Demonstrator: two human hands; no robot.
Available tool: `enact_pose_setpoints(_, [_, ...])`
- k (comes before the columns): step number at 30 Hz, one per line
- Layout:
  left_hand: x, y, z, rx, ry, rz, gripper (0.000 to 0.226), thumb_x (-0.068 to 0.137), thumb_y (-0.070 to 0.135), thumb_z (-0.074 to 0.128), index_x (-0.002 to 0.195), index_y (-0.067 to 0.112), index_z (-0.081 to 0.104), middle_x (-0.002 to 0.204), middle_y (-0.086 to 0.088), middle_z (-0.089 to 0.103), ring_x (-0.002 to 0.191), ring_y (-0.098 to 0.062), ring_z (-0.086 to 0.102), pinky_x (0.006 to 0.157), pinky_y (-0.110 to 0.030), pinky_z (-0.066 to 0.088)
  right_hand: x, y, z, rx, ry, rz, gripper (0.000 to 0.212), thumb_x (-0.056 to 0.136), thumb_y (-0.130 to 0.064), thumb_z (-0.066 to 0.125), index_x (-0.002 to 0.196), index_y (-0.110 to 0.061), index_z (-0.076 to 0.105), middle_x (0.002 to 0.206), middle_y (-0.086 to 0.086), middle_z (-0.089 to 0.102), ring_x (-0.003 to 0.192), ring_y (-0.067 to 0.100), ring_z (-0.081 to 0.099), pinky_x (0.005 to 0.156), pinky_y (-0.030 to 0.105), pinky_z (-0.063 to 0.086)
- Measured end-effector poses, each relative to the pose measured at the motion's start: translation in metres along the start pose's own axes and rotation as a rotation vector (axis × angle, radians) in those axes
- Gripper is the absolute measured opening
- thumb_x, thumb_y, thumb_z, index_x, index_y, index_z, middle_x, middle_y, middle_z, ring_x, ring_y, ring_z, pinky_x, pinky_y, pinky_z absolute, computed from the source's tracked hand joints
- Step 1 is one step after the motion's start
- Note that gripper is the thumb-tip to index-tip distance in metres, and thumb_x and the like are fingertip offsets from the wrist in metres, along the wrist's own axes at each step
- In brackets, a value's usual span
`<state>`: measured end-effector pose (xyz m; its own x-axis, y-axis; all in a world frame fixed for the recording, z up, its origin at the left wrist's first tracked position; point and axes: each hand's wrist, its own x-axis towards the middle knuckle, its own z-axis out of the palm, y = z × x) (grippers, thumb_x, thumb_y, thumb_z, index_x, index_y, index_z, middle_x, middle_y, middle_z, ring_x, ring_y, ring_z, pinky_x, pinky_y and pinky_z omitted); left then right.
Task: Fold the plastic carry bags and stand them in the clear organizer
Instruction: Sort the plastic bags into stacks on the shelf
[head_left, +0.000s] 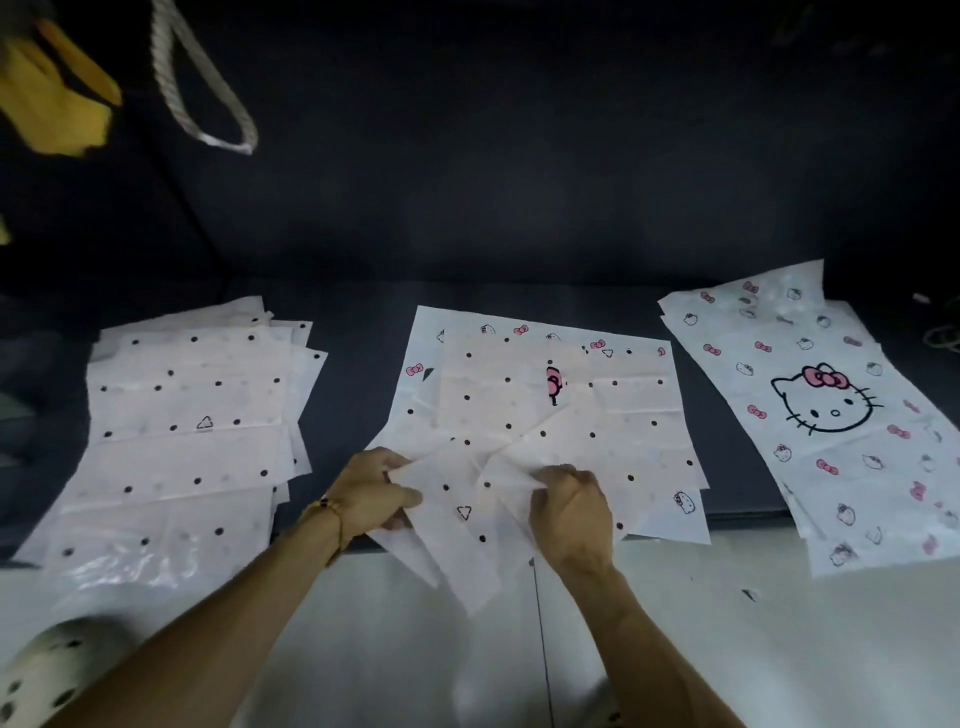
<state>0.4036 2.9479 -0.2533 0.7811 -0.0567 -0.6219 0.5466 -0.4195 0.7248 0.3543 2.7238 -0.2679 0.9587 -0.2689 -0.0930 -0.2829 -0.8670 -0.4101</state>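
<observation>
Both hands on the polka-dot bag (467, 499) at the table's (363, 322) near edge: left hand (376, 491) pinches its left corner, right hand (569, 501) bunches the middle. Dotted stack (182, 415) left, Hello Kitty bags (826, 410) right.

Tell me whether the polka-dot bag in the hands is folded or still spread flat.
Partly folded. The polka-dot bag is bunched and creased at its near end, pinched by the left hand and right hand; its far end lies flat.
</observation>
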Motion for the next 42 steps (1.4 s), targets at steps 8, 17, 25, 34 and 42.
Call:
enact_pose_setpoints(8, [0.005,-0.002,-0.013,-0.569,-0.624,-0.315,0.079,0.082,0.073,0.043,0.121,0.008,0.065,0.123,-0.011,0.064,0.116,-0.032,0.059,0.089,-0.041,0.054,-0.025,-0.041,0.002,0.312,-0.451,-0.324,0.025,0.09,-0.007,0.054,0.106,-0.014,0.071,0.111,0.0,0.07,0.095,0.021,0.067,0.085,0.035,0.054])
enact_pose_setpoints(17, [0.013,0.008,-0.01,0.085,-0.182,0.03,0.012,0.088,0.012,0.063,0.099,0.013,0.068,0.099,-0.005,0.071,0.089,-0.019,0.068,0.077,-0.03,0.055,0.03,-0.045,-0.014,0.492,-0.14,0.026,0.033,0.084,-0.042,0.063,0.111,-0.024,0.067,0.108,-0.007,0.07,0.102,0.008,0.064,0.087,0.025,0.049])
enact_pose_setpoints(25, [-0.011,-0.02,-0.05,-0.294,0.022,-0.019,0.039,0.082,-0.017,0.055,0.115,0.004,0.062,0.109,-0.016,0.068,0.102,-0.035,0.063,0.094,-0.051,0.049,0.1,-0.033,0.012,-0.201,-0.166,-0.097,0.038,0.09,-0.035,0.056,0.125,-0.02,0.054,0.133,0.0,0.044,0.127,0.025,0.037,0.097,0.04,0.038])
enact_pose_setpoints(34, [-0.013,-0.015,-0.028,-0.285,0.088,0.025,0.045,0.08,-0.018,0.053,0.11,0.015,0.059,0.105,-0.008,0.067,0.099,-0.028,0.063,0.086,-0.039,0.052,0.099,-0.081,-0.005,-0.076,-0.043,-0.02,0.032,0.091,-0.028,0.044,0.073,-0.005,0.058,0.072,0.011,0.055,0.073,0.029,0.054,0.056,0.024,0.042])
enact_pose_setpoints(42, [-0.015,-0.006,-0.011,-0.553,-0.006,-0.037,0.028,0.095,0.035,0.052,0.108,0.016,0.069,0.108,-0.008,0.071,0.101,-0.025,0.066,0.094,-0.042,0.049,0.027,-0.109,0.012,0.572,-0.544,0.002,0.032,0.093,-0.028,0.054,0.076,-0.005,0.069,0.077,0.007,0.072,0.066,0.019,0.071,0.062,0.028,0.053])
